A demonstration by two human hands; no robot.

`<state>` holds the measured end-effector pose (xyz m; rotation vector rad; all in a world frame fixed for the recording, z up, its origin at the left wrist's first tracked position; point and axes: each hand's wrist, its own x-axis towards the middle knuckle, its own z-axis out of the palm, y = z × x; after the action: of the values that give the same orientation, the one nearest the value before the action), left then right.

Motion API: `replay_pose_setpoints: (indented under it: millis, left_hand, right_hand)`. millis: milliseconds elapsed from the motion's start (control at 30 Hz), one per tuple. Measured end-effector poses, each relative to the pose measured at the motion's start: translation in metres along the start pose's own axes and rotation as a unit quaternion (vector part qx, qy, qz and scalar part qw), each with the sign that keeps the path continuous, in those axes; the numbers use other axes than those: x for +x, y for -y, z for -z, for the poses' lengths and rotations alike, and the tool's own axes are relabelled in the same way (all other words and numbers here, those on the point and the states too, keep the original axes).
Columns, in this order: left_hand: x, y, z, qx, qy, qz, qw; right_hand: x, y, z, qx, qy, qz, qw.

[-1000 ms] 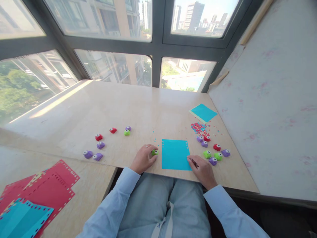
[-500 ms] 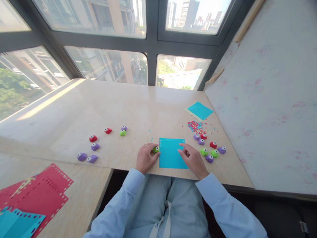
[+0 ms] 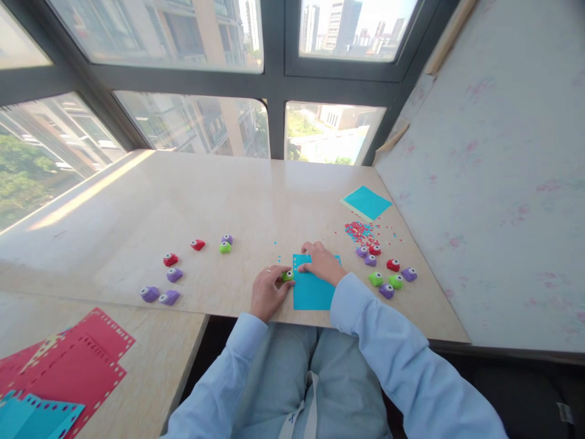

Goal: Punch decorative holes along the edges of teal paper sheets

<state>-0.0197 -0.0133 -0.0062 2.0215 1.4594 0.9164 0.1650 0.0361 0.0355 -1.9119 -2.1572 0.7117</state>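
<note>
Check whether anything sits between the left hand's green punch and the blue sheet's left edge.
Nothing visible does. The green punch in the left hand sits right at the left edge of the blue sheet, beside the punched holes. The right hand lies flat on the sheet's upper part, right of the punch and not between them.

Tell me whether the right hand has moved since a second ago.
Yes. The right hand went from the blue sheet's near right corner to its far left part.

We are seeing a beige marble table (image 3: 228, 195) carrying a blue paper sheet (image 3: 311, 291) at its near edge, small punches in two groups, one on the left (image 3: 170, 277) and one on the right (image 3: 388, 273), scattered confetti (image 3: 359, 231), another blue sheet (image 3: 366, 202) lying far right, and red punched sheets (image 3: 77, 360) lying near left.
</note>
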Motion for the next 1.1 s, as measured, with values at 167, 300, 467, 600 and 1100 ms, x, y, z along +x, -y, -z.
replay_pose_setpoints:
  millis: [167, 300, 467, 600, 1100]
  left_hand:
    - [0.001, -0.002, 0.0, 0.001, -0.006, 0.007, 1.0]
    - [0.001, -0.003, 0.0, 0.0, -0.013, 0.013, 1.0]
    - [0.001, -0.002, -0.001, -0.009, -0.026, 0.029, 0.999]
    - [0.001, -0.001, -0.002, -0.005, -0.033, 0.041, 0.999]
    - [-0.001, 0.0, 0.0, -0.007, -0.042, 0.014, 0.999]
  right_hand:
    - [0.007, -0.001, 0.001, 0.0, 0.015, -0.001, 1.0]
    - [0.008, 0.001, 0.001, -0.02, 0.004, -0.003, 1.0]
    - [0.008, 0.003, 0.001, -0.068, -0.034, 0.018, 0.997]
    - [0.008, 0.001, 0.003, -0.058, -0.019, 0.031, 0.998]
    - [0.017, -0.024, 0.001, 0.144, 0.012, 0.145, 0.979]
